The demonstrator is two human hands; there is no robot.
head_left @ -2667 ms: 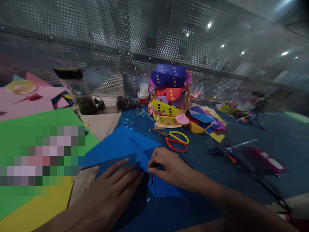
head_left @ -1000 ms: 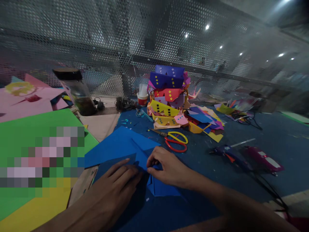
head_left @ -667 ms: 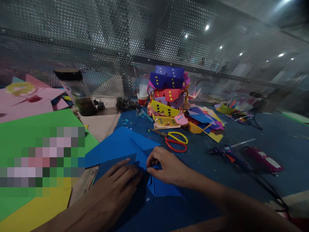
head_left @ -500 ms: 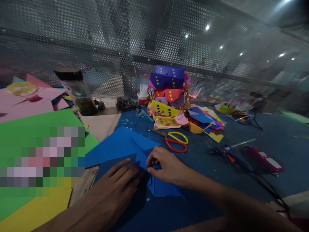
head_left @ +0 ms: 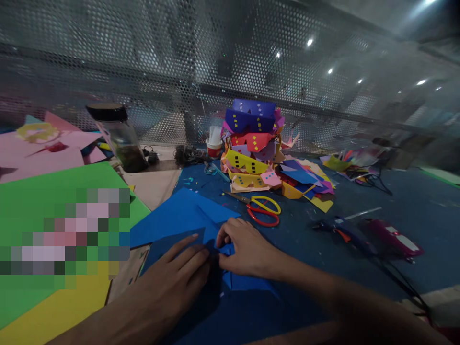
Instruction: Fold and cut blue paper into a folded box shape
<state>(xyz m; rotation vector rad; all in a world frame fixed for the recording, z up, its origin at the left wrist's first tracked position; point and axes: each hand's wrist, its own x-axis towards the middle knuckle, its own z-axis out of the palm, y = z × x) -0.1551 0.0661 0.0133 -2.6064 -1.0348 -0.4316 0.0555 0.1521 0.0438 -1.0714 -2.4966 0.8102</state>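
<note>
craft workshop table, scissors (head_left: pixel 264 210), glue gun (head_left: pixel 345 233), stacked paper masks (head_left: pixel 251 146), perforated metal screen (head_left: pixel 143 72)

One View, From the Head

The head camera looks forward and down across the blue tabletop (head_left: pixel 298 232) to the perforated screen (head_left: pixel 143 57) at the far side, with left hand (head_left: pixel 179 275) and right hand (head_left: pixel 246 247) near.

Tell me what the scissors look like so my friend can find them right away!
Find the tall stack of bright paper pieces on the dark blue tabletop. Just in front of it, beyond the right hand, lie the scissors. What sets them apart from the flat papers nearby is their two big looped handles, one yellow and one red.
</note>
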